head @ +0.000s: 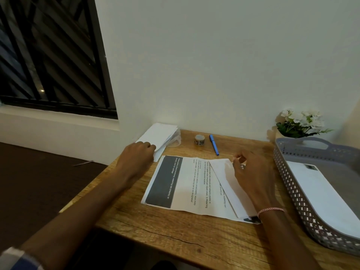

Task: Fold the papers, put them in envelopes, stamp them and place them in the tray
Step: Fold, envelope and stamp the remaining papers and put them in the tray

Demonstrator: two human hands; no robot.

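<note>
The right hand has its grip closed in a pinch, thumb and fingertips holding the far corner of the folded-over right flap of a printed white paper sheet. The sheet lies flat in the middle of the brown wooden surface, its dark grey band at the left end. The left hand has its grip curled round the near end of a stack of white paper envelopes at the far left corner. Far of the sheet lie a small patterned roll and a blue pen, near each other but apart. At the right a grey perforated plastic tray holds a white envelope, and white flowers stand behind the tray.
</note>
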